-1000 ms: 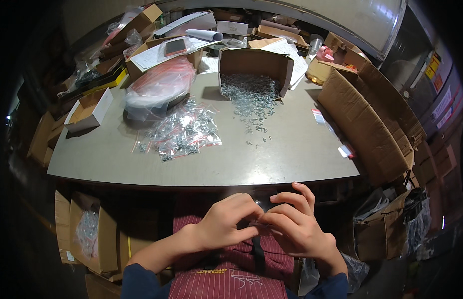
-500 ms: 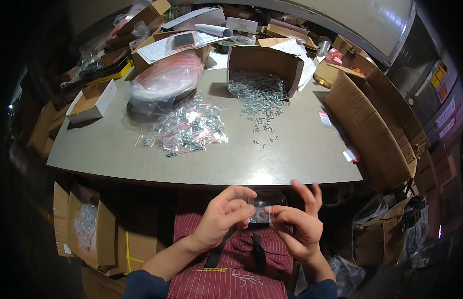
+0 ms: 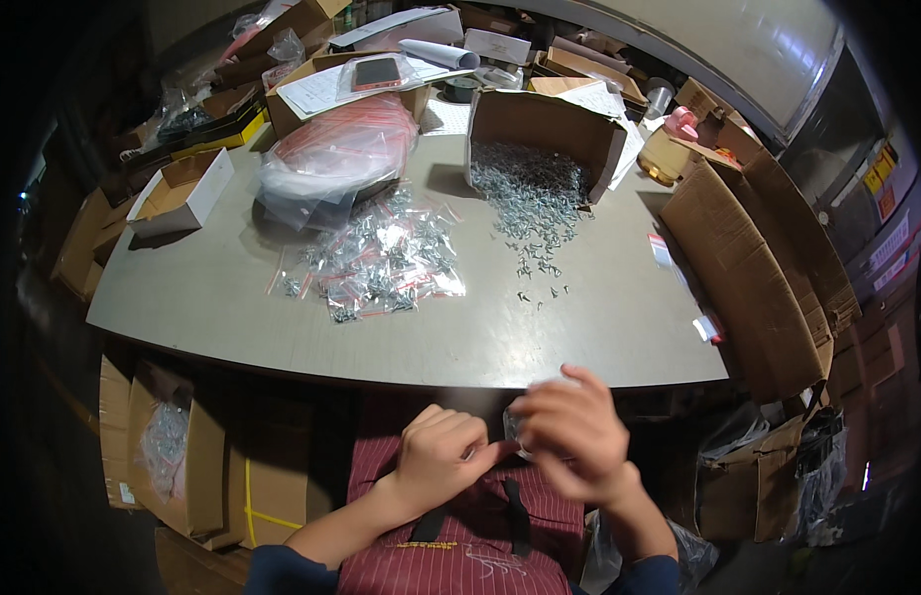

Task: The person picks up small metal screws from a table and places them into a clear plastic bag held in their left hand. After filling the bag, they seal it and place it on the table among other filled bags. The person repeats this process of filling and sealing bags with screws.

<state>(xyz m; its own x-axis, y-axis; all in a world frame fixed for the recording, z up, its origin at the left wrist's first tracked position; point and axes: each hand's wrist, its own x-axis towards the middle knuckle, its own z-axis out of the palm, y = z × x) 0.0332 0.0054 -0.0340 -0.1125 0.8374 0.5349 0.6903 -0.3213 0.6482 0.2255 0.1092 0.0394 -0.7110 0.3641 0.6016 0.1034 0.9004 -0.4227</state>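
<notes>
In front of my apron, just off the table's near edge, a small clear plastic bag (image 3: 512,424) shows between my hands, mostly hidden. My left hand (image 3: 440,452) is closed, fingers curled and the thumb pointing at the bag. Motion smears my right hand (image 3: 575,438), which covers most of the bag, so its grip is not clear. On the table lies a pile of small zip bags (image 3: 391,260) filled with metal screws. To its right, loose screws (image 3: 535,198) spill out of a tipped cardboard box (image 3: 611,149).
A stack of flat clear bags (image 3: 331,159) stands behind the filled ones. An open white box (image 3: 187,196) sits at the table's left. Tall cardboard (image 3: 738,258) lines the right edge. Below left, an open carton (image 3: 207,466) holds a plastic bag. A phone (image 3: 377,73) lies on papers behind.
My right hand has swung inward and up over the small bag, covering most of it. My left fingers have curled in. The view has shifted slightly.
</notes>
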